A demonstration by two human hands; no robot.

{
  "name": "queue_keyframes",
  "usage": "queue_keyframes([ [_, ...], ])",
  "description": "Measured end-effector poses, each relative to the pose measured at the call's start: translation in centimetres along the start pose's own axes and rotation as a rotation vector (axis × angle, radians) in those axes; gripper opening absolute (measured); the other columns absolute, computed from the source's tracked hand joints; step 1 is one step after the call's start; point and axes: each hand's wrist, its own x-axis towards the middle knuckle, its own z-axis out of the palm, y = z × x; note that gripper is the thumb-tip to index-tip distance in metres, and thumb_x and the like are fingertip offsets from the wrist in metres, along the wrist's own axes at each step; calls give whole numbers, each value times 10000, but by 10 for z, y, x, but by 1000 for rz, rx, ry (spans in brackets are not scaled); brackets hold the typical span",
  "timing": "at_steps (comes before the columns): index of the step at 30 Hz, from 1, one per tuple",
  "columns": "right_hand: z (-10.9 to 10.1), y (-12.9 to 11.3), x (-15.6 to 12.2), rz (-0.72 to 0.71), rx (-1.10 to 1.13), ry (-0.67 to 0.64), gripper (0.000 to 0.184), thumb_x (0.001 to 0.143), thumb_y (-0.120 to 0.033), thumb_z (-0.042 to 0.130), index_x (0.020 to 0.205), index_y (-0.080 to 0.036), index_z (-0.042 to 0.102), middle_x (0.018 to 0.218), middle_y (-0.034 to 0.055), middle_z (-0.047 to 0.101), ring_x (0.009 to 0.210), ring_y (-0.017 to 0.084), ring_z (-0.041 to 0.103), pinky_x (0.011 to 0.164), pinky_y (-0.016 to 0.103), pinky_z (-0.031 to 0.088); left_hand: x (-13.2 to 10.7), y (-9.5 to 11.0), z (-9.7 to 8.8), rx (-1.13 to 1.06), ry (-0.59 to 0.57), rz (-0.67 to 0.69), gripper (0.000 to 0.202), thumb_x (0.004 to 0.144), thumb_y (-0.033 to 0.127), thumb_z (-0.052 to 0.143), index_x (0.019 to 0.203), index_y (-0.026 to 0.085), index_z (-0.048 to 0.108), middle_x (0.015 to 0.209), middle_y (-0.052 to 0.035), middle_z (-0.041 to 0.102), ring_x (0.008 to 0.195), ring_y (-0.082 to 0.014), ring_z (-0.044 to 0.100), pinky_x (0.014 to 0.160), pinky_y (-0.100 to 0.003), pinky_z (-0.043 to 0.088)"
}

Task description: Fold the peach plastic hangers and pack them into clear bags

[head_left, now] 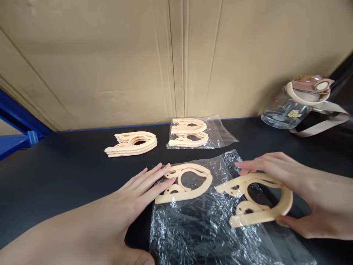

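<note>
My left hand (140,195) lies flat with its fingers stretched out. Its fingertips touch the left end of a cream folding clothes hanger (202,191), which seems to lie inside a clear plastic bag (198,228). On the right, my right hand (298,191) grips a second folded hanger (286,206) by its rounded end, thumb below and fingers above. That hanger's pointed ends face left, over the bag's right part. Whether it touches the plastic I cannot tell.
A stack of folded hangers (132,149) sits at the back left. Beside it lies a clear bag (217,134) with folded hangers inside. At the back right stands a clear jug (286,110) with a strap (317,125). Cardboard (110,66) rises behind the black table (68,165).
</note>
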Motion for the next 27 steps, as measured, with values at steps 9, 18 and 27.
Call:
queue_keyframes([
  [9,11,-34,17,-123,29,-29,1055,757,-352,756,1577,-402,94,1231,42,649,1149,296,621,919,464,580,1,3,1,18,7,-6,1163,634,753,720,1575,368,156,1661,-58,177,1500,-412,153,1190,-618,153],
  [18,2,-19,15,13,140,-110,987,667,-245,800,1516,-426,332,1039,18,662,1002,274,653,785,362,613,1,-1,2,12,-8,-6,1141,654,760,711,1572,399,137,1664,-40,167,1502,-400,159,1196,-619,149],
  [27,18,-46,32,-68,269,-88,909,753,-383,812,1532,-346,345,907,3,653,899,207,618,830,357,548,1,-1,2,-11,-16,5,1141,664,781,694,1573,401,118,1671,-36,138,1508,-398,137,1195,-634,133],
])
